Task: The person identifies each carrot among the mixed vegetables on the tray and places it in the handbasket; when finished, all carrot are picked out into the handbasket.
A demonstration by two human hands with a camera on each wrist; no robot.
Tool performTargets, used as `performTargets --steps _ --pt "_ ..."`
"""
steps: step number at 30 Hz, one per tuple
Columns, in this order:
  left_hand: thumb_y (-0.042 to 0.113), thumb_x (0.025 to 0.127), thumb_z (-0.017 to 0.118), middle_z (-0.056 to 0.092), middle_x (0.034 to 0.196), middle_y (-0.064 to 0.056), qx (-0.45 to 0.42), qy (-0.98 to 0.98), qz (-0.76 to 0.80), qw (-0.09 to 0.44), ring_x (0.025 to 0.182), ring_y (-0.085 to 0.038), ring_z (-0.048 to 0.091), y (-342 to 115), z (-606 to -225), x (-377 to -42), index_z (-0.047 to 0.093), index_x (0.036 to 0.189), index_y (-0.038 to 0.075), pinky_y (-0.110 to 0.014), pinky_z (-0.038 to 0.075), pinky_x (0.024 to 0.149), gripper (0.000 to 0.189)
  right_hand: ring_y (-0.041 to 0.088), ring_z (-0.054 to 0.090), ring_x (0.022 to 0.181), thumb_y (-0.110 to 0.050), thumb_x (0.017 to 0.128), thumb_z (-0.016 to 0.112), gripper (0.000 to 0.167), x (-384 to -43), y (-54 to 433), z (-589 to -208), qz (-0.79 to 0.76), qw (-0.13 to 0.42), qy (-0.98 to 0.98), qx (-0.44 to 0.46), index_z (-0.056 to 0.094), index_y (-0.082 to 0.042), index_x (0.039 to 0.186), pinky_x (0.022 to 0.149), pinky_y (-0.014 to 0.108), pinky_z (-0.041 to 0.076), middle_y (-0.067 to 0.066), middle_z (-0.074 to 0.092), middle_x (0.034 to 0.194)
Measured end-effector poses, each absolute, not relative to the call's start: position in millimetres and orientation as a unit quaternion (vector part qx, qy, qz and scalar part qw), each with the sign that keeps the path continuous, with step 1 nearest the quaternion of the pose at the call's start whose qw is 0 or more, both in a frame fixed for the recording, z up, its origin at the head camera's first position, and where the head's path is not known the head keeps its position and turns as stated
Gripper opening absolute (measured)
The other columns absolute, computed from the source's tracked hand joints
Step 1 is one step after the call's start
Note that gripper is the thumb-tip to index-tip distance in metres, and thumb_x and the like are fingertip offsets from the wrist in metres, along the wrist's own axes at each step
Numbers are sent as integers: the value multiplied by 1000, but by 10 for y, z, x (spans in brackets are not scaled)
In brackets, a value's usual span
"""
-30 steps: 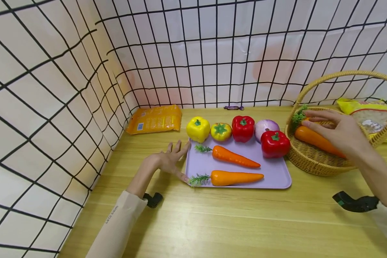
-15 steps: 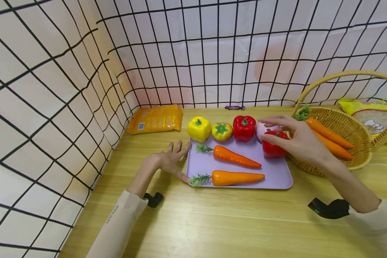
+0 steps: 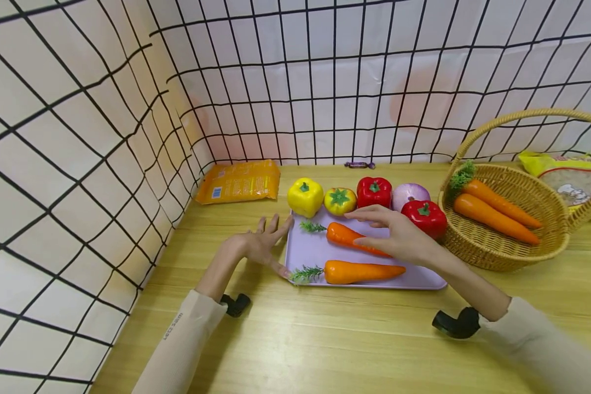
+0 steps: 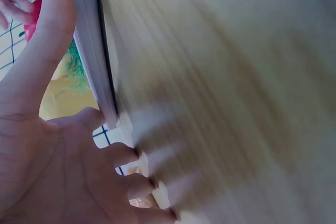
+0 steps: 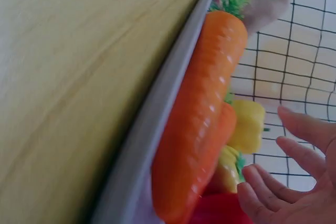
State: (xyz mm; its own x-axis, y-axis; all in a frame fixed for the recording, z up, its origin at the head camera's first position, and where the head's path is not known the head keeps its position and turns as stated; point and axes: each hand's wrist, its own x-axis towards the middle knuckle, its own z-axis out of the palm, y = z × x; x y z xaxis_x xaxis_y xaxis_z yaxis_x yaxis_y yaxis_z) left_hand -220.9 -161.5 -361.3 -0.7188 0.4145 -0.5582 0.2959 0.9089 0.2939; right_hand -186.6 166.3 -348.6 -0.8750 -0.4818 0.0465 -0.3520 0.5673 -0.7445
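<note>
One far carrot point(image 3: 342, 235) and one near carrot point(image 3: 361, 272) lie on the lilac tray point(image 3: 305, 250), leafy tops to the left. On my head feed the right hand point(image 3: 394, 232) hangs over the far carrot and hides its tip; thumb and fingers are wide apart with nothing between them, and my right wrist feed shows the same. The left hand point(image 3: 263, 246) is spread wide at the tray's left side, thumb at its near left corner, other fingertips on the worktop point(image 3: 300, 334), gripping nothing. Along the tray's far edge, from left to right, I have a yellow pepper point(image 3: 305, 197), a small yellow fruit point(image 3: 340, 201) with a green top, a red pepper point(image 3: 374, 191) and a purple onion point(image 3: 410, 194); a second red pepper point(image 3: 426, 219) sits nearer, just beside the wicker basket point(image 3: 492, 260) on the right. Inside that basket, two more carrots point(image 3: 492, 219) lie side by side. An orange packet point(image 3: 238, 182) lies far left.
</note>
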Motion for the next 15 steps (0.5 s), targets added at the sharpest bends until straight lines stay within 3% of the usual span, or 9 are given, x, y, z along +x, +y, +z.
performTargets --steps 15 --pt "58 84 80 -29 169 -16 190 923 92 323 156 -46 -25 -1614 -3613 -2210 -20 164 27 -73 0 125 132 42 56 137 -14 96 73 50 -2007 1539 -3688 -414 116 874 -227 62 -16 145 112 63 46 13 60 149"
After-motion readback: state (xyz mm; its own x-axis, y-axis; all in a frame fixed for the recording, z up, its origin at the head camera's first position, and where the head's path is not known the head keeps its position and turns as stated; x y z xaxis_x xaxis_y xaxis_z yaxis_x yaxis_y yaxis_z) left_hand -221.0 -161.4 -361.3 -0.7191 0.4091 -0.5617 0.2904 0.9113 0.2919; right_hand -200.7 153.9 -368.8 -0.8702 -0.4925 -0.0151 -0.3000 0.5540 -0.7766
